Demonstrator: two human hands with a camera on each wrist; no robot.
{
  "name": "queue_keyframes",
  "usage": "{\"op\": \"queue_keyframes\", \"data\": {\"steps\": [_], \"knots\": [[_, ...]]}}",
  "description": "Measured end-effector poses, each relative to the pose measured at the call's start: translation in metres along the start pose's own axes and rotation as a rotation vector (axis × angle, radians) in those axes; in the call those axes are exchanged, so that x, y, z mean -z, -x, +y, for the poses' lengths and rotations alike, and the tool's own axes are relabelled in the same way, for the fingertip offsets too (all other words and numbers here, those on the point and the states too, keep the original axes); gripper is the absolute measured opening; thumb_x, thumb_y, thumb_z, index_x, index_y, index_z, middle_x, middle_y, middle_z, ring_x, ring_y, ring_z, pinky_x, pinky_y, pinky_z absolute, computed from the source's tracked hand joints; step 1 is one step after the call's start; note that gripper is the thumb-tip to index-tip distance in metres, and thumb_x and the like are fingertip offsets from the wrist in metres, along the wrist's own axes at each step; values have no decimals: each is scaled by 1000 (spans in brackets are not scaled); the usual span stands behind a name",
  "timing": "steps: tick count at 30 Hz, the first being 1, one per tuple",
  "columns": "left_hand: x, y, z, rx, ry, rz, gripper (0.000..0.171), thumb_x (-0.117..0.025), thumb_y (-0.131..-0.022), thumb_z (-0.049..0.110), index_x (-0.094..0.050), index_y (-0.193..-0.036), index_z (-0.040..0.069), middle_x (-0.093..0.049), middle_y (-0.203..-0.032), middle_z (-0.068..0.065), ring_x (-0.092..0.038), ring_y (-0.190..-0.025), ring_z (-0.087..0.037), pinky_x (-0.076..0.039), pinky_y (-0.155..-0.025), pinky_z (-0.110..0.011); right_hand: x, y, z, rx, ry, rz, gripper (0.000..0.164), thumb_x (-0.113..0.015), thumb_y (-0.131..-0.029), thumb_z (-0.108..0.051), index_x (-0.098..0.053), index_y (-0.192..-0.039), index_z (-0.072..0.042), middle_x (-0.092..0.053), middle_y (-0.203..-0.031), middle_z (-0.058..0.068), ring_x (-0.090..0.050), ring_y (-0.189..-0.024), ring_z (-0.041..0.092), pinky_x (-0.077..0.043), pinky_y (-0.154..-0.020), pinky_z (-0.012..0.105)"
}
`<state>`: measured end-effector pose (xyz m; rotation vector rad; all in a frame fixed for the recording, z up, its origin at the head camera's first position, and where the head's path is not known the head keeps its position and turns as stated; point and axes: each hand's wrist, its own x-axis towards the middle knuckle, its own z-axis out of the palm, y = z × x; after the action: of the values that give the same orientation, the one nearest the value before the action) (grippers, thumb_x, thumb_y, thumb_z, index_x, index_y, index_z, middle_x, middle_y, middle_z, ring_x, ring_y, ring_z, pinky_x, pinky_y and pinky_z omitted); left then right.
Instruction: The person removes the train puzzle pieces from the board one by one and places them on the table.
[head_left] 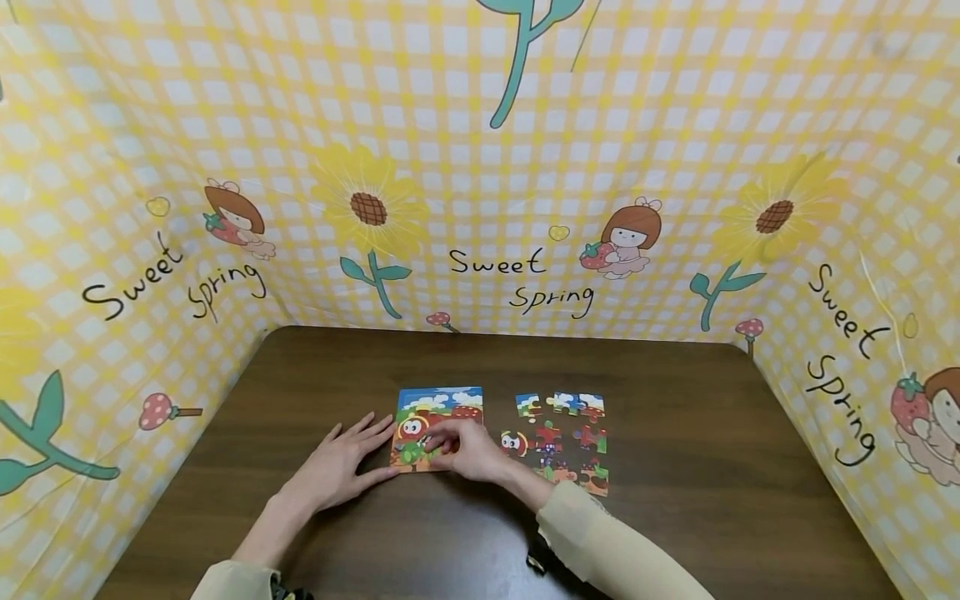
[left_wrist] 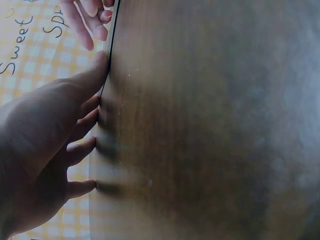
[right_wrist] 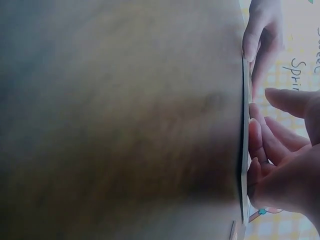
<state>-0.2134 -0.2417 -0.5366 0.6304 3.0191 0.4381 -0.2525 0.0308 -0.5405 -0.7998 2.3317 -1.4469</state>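
A square picture puzzle board [head_left: 440, 401] with a cartoon scene of sky, grass and a round-eyed red figure lies on the table. My left hand [head_left: 337, 467] rests at its left side, fingers spread, with thumb and fingertips right at the edge. Above the board's lower right part is my right hand [head_left: 471, 450], its fingers loosely bent and covering some of the picture. In the right wrist view the right hand [right_wrist: 287, 160] has fingertips down at the board's surface and a gap between thumb and fingers, with nothing visible in it.
Several loose jigsaw pieces lie to the right of the board, among them a sky piece [head_left: 528, 405], a piece with eyes [head_left: 513, 443] and a red piece [head_left: 548, 435]. The brown wooden table [head_left: 660, 392] is bordered by a yellow checked cloth [head_left: 480, 192] at the back and sides.
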Motion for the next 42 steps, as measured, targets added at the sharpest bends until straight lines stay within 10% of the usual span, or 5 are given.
{"op": "queue_keyframes", "data": {"steps": [16, 42], "knots": [[3, 0, 0, -5, 2, -20, 79, -67, -103, 65, -54, -165, 18, -49, -173, -5, -41, -163, -41, -33, -122, -82, 0, -3, 0, 22, -65, -12, 29, -75, -101, 0, -77, -130, 3, -83, -116, 20, -74, -96, 16, -56, -85, 17], [7, 13, -3, -60, 39, 43, 57, -73, -105, 46, -66, -156, 20, -57, -166, -14, -51, -156, -44, -37, -124, -75, -5, -4, 0, 25, 264, -13, 38, -90, -94, -23, -82, -130, -16, -80, -104, -1, -67, -96, 10, -27, -93, 35]]}}
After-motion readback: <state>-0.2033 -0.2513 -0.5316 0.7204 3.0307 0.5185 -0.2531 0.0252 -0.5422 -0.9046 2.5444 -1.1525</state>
